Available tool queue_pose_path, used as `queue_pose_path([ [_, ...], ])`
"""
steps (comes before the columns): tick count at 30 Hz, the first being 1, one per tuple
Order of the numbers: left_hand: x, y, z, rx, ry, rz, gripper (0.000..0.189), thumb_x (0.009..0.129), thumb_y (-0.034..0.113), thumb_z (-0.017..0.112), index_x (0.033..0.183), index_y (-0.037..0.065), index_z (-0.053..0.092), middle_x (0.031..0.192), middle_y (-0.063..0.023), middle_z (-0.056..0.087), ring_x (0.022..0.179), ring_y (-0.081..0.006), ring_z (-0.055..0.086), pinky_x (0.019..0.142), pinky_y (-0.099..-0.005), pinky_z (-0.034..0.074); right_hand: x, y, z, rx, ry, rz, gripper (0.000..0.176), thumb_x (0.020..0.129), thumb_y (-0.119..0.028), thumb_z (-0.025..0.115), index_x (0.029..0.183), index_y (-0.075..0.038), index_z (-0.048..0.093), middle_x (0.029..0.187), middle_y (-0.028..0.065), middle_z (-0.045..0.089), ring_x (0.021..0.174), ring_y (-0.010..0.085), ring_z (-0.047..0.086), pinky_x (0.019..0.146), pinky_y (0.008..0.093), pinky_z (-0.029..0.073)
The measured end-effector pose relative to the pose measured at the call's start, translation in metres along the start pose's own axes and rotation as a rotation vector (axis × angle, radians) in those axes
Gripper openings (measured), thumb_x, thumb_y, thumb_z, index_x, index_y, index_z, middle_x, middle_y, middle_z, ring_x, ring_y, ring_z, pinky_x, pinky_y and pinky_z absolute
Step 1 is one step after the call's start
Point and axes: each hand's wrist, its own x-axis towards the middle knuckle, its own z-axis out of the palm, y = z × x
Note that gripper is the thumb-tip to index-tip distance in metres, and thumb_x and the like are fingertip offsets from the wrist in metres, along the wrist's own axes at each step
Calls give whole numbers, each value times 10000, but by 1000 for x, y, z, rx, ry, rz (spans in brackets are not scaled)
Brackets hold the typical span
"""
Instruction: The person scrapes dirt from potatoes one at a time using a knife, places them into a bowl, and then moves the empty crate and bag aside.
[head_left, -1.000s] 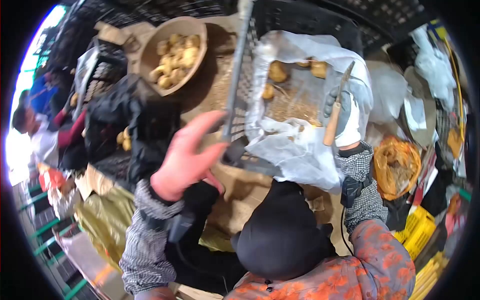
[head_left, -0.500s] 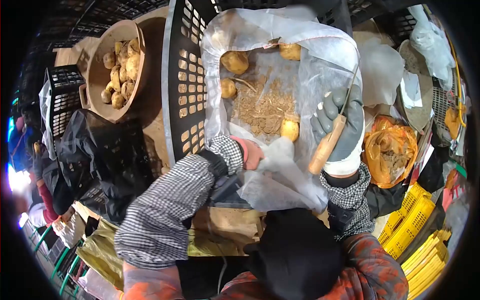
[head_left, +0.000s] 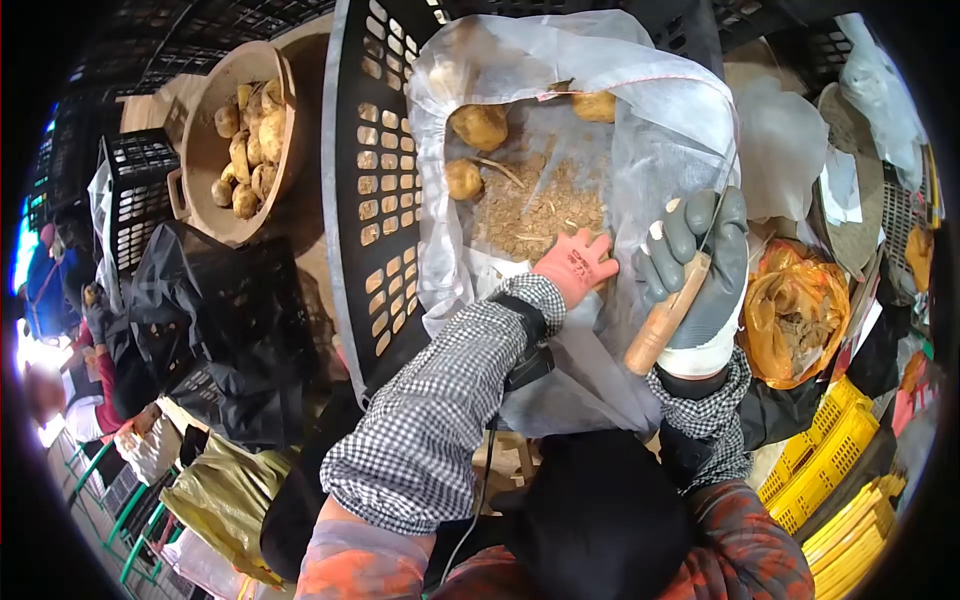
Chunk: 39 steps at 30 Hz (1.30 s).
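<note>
A black plastic crate (head_left: 345, 230) lined with white sheeting (head_left: 640, 60) holds loose soil (head_left: 535, 210) and several potatoes. My left hand (head_left: 575, 268), in a pink glove, is inside it, fingers curved over a potato at the near side that it almost wholly hides. Two other potatoes, one upper (head_left: 480, 127) and one lower (head_left: 464, 179), lie along the left side; another potato (head_left: 594, 106) is at the far side. At the crate's right, my right hand (head_left: 700, 270) wears a grey glove and holds a wooden-handled knife (head_left: 670, 315), its thin blade pointing up and away.
A brown tub (head_left: 283, 150) of potatoes stands left of the crate, near black plastic sheeting (head_left: 215, 330). On the right are an orange bag (head_left: 798, 310) with soil-like contents and yellow crates (head_left: 820, 450). Another person (head_left: 95, 400) is at the far left.
My left hand has moved from the liner's near edge forward and right, onto the near potato. My right hand still holds the knife, and the view has shifted slightly.
</note>
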Motion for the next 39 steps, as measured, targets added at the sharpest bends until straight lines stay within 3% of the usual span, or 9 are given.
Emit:
queue_pose_path([
  [11,-4,-17,-10,24,-176,-86,314,772,145,579,1071,81,510,1098,-97,519,1048,-242,519,836,-402,430,1,1,0,-43,44,30,296,968,-356,386,875,-92,484,662,44,485,470,141,440,415,269,369],
  [15,-51,-46,-89,-1024,155,-445,592,705,166,697,1214,7,441,1009,-101,583,852,-147,586,738,-252,474,-2,2,2,-189,110,7,305,949,-365,410,893,-77,491,666,47,494,479,135,445,428,267,375],
  [17,-79,-46,-109,-1662,214,-324,647,749,73,662,1312,-9,354,1020,-75,587,865,-116,585,745,-230,477,-8,5,16,-310,107,27,318,945,-380,423,882,-74,479,660,24,476,482,112,434,424,249,371],
  [21,-135,-18,-119,-1953,339,-15,591,874,240,536,1369,3,314,1319,-124,420,1131,-212,495,930,-324,415,-17,8,22,-809,-126,78,350,927,-390,469,855,-48,491,702,35,529,525,97,483,451,226,400],
  [23,-144,-35,-81,-1488,246,63,619,894,388,509,1348,6,336,1292,-139,454,1137,-226,499,933,-346,427,-19,15,15,-703,-87,225,335,919,-354,496,874,-22,517,734,68,564,586,112,527,488,223,419],
  [27,-113,-4,-112,-2395,253,200,593,909,494,453,1269,24,420,1205,-144,534,1135,-243,515,959,-380,429,-14,20,14,-649,-314,212,418,888,-357,554,1062,20,508,849,101,608,695,157,606,590,239,494],
  [29,-114,-6,-117,-2691,558,306,581,914,499,437,1269,39,433,1221,-133,534,1138,-255,517,980,-421,411,-20,16,25,-355,125,268,406,901,-359,547,1055,14,512,837,92,605,680,143,599,548,220,483],
  [35,-128,-27,-123,-2043,1137,21,522,940,453,413,1266,47,454,1243,-130,533,1167,-259,504,1014,-431,382,-20,14,25,-514,-38,285,253,884,-235,591,973,-9,521,722,66,592,574,118,565,476,223,458],
  [39,-125,-16,-128,-1933,1147,-22,458,972,326,402,1340,56,362,1284,-109,489,1195,-237,477,1035,-422,362,-14,11,24,-854,-624,246,339,917,-323,519,855,10,514,728,53,564,599,122,571,494,239,432],
])
